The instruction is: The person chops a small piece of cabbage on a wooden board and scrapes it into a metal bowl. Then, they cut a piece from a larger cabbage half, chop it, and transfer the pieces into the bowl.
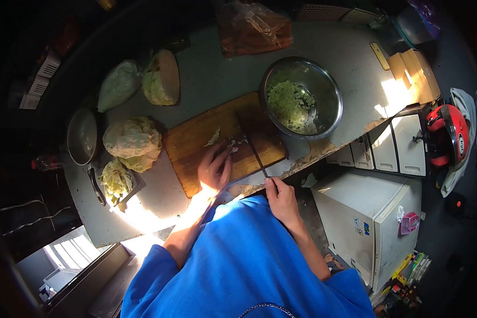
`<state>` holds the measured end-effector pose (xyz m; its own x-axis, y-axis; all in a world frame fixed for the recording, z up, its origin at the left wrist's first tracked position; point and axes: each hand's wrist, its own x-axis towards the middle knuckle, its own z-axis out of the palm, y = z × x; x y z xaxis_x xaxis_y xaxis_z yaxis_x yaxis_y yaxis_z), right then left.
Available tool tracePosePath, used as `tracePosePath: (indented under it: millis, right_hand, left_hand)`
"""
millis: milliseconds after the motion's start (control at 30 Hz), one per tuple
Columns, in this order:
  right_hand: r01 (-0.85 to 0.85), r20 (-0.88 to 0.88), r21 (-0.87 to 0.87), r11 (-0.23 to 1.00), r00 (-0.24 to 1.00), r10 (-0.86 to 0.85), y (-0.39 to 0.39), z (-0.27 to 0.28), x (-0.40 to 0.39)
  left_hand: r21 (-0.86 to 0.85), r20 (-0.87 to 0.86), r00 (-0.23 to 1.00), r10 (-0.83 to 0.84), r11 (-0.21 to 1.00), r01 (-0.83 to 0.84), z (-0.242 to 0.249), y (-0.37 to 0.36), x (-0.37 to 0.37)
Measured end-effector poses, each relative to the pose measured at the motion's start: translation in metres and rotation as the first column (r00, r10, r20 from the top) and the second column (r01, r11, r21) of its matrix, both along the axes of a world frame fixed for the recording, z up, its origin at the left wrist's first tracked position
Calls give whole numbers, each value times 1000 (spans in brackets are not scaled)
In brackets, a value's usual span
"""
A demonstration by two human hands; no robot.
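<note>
A wooden cutting board (191, 151) lies at an angle on the grey table, with a few small pale cabbage scraps (213, 137) on it. My left hand (214, 170) rests on the board's near part, fingers bent and slightly apart, near the scraps. At the board's near right edge my right hand (282, 199) is wrapped round the handle of a knife, whose long dark blade (254, 146) points away across the board. Touching the board's far right corner, a steel bowl (331, 100) holds chopped cabbage (290, 103).
Cabbage heads (132, 140), loose leaves (116, 182) and a pan (82, 137) are on the left. Behind them stand a tied bag (121, 85) and a cut cabbage (161, 78). A plastic bag (254, 32) lies at the back, a cardboard box (421, 79) at right.
</note>
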<state>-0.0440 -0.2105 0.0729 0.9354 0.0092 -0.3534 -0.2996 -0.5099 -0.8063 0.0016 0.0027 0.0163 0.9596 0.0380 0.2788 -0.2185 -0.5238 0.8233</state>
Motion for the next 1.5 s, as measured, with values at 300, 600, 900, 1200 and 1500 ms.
tracePosePath:
  millis: [300, 600, 900, 1200, 1500]
  right_hand:
    - [140, -273, 226, 964, 959, -75, -15, -24, -11]
    - [79, -94, 159, 984, 993, -65, -38, -16, -5]
    - [156, -286, 436, 886, 958, -27, -42, 5, 9]
    - [495, -635, 762, 418, 700, 328, -63, 3, 22]
    - [200, -519, 617, 761, 830, 203, -79, 8, 30]
  left_hand:
    - [319, 1, 995, -95, 943, 90, -9, -4, -28]
    - [389, 22, 994, -111, 916, 94, -18, -18, -2]
    - [-28, -44, 998, 36, 999, -37, 16, -27, 30]
    - [-123, -225, 964, 144, 977, -175, 39, -54, 45]
    - [-15, 40, 987, 153, 988, -153, 20, -55, 29]
